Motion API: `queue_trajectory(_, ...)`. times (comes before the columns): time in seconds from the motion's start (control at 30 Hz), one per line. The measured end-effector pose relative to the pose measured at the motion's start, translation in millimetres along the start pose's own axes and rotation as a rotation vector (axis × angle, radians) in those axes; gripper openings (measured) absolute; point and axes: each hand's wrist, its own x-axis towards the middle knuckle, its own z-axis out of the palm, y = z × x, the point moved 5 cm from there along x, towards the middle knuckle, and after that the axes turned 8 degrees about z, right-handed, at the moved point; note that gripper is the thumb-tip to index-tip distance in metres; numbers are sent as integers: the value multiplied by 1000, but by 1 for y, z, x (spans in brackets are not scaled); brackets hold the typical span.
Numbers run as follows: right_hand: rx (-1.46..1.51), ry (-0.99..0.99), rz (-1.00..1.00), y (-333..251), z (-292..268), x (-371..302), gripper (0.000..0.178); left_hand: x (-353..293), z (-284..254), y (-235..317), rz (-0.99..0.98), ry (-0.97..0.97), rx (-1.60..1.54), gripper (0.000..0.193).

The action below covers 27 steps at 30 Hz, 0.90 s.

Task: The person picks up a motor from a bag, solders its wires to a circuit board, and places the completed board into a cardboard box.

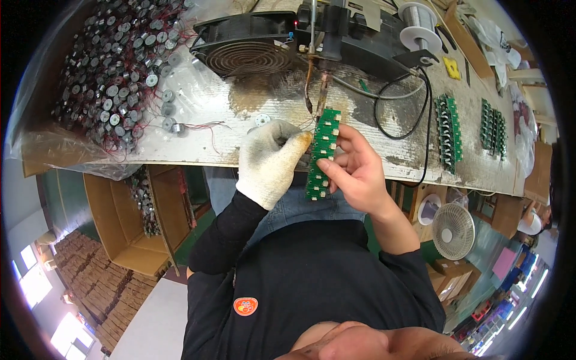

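1. Left hand (269, 161), in a white knit work glove, sits at centre frame with its black-sleeved forearm rising from the lower middle; the fingers are curled in, and the thumb and forefinger tips press against the left edge of a green circuit board strip (321, 153).
2. Right hand (355, 168), bare, comes in from the lower right with the wrist bent; its forefinger lies along the strip's right edge near the top and the thumb presses the strip's face lower down, so it pinches the strip.
3. The strip stands almost upright, just in front of the counter's (420, 156) near edge, its top end just below the tips of a soldering fixture (318, 90) that hangs down from the upper centre.
4. A black fan (249, 51) lies behind the fixture on the counter.
5. More green board strips (449, 132) lie at the right of the frame, well apart from the hands.
6. A heap of small round motors (114, 78) with red wires fills the upper left.
7. A solder spool (418, 21) stands at the top right.
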Motion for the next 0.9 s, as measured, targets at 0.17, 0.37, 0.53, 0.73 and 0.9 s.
queue_trajectory(0.17, 23, 49, 0, -4, -4, -1, 53, -13, -10, 33, 296, 45, 371, 23)
queue_trajectory(0.37, 70, 70, -30, -1, -15, 6, 55, -17, -93, 61, 508, 320, 806, 29)
queue_trajectory(0.53, 69, 112, -57, 0, -16, 6, 54, -1, -127, 52, 555, 120, 1178, 34)
queue_trajectory(0.73, 38, 107, -57, 1, -13, 7, 53, 8, -123, 50, 627, 38, 1316, 25)
queue_trajectory(0.9, 51, 103, -59, 0, -11, 8, 52, 14, -144, 59, 619, 169, 1352, 19)
